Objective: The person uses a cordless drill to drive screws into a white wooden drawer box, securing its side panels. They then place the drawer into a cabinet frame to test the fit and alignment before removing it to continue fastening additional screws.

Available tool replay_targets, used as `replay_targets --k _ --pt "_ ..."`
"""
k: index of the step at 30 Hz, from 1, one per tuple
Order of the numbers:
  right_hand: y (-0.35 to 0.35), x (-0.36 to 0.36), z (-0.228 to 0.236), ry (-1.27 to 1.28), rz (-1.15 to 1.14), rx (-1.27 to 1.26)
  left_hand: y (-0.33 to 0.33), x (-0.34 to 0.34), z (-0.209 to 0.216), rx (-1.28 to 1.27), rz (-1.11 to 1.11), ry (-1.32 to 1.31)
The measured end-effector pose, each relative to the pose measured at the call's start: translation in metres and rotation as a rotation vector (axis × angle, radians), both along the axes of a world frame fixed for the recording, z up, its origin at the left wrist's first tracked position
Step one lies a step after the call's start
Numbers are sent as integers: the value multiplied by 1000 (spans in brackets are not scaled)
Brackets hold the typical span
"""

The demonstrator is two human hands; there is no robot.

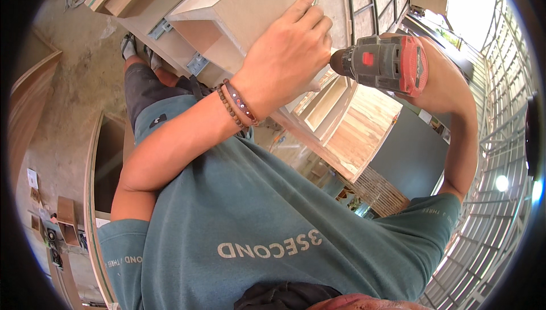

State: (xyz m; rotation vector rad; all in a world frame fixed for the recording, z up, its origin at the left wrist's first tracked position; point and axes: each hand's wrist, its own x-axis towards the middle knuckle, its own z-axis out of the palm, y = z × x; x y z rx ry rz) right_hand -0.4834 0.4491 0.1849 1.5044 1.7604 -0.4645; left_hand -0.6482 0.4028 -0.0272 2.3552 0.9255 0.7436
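Bracing cabinet panel (250, 3) — drill (384, 62) alongside

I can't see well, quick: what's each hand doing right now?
Left hand: open, pressed flat on the wooden cabinet.
Right hand: hidden behind the red and grey power drill; grip cannot be told.

Wooden cabinet panel (256, 3) and drill (384, 62) close ahead; open room toward the window grille (500, 139).
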Motion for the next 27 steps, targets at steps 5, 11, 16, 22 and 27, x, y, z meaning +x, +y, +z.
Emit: replay_targets --k 5,11,16,22,27 --pt "2 2 -10 86 93 -55 -1 3 -6 2 19 -56" --pt "7 -12 -8 118 78 -65 1 4 -5 45 50 -41" --pt "14 -15 -3 132 35 -81 3 3 -1 -16 7 -42" --pt "26 -16 -12 68 197 -108 0 5 -6 31 46 -52" --pt "36 -8 -18 0 225 -187 0 7 -7 52 76 -56"
